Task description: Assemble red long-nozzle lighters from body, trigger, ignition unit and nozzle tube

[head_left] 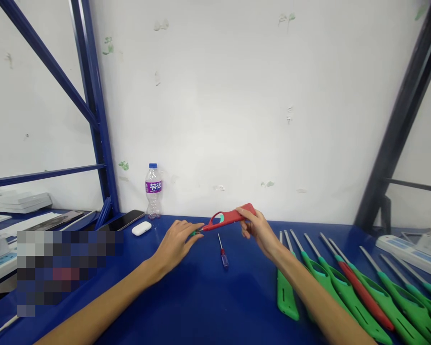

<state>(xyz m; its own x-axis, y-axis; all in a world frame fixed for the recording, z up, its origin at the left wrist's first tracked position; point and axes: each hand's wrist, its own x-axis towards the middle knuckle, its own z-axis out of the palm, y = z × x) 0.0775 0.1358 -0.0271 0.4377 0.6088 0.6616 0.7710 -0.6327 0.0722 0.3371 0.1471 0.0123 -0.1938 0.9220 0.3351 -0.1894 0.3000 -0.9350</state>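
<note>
My right hand (255,230) is closed around the rear of a red long-nose lighter (232,218), thumb on top. The lighter is raised above the table and tilted, its rear end higher; a bit of green shows in the trigger loop. At the lighter's narrow front end, my left hand (177,241) pinches with thumb and fingers, where a small green and dark part (197,232) shows between them. Whether that part is joined to the lighter cannot be made out. Below the lighter, a screwdriver (223,256) with a clear purplish handle lies on the blue table (201,297).
Several green long-nose lighters (286,296) and a red one (368,294) lie in a row at right, partly behind my right forearm. A power strip (413,251) is beyond them. At left stand a plastic bottle (153,196), white earbud case (141,228) and phone (126,220).
</note>
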